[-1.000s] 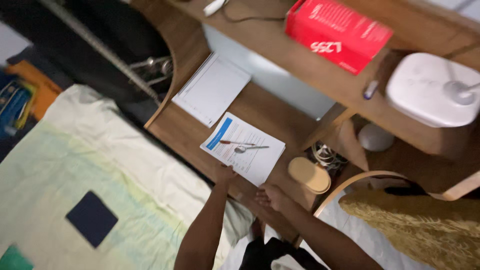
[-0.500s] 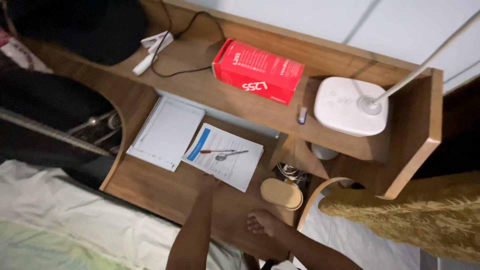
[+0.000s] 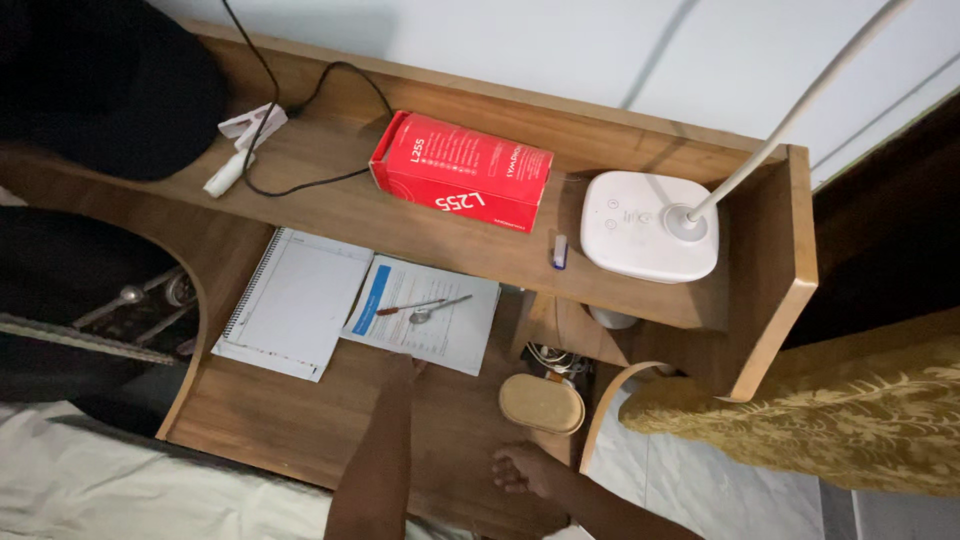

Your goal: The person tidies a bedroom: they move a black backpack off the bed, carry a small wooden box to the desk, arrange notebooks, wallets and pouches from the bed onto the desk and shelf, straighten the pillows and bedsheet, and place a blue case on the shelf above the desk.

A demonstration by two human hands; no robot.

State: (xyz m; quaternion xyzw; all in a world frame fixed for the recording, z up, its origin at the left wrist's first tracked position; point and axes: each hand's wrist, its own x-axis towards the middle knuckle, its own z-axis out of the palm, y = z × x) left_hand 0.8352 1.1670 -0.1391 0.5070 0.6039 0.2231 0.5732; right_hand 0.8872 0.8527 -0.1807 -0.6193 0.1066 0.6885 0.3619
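L hand (image 3: 412, 364) is stretched up the desk (image 3: 280, 420); only the forearm is seen clearly, fingertips are set at the near edge of a printed sheet (image 3: 425, 315). How far it's opened can't be told, nothing is seen gripped. Just beyond the fingertips, on the sheet, a red pen (image 3: 408, 307) and a metal spoon (image 3: 436, 310) are laid side by side. Left of the hand, touching the sheet, a spiral notebook (image 3: 295, 300) is laid open.

R hand (image 3: 528, 468) is rested on the desk w/ fingers loosely curled, nothing held. Just above it a tan oval lidded container (image 3: 542, 403) is seen. Further up, on the shelf: red carton (image 3: 462, 170), small USB stick (image 3: 560, 251), white lamp base (image 3: 648, 226).
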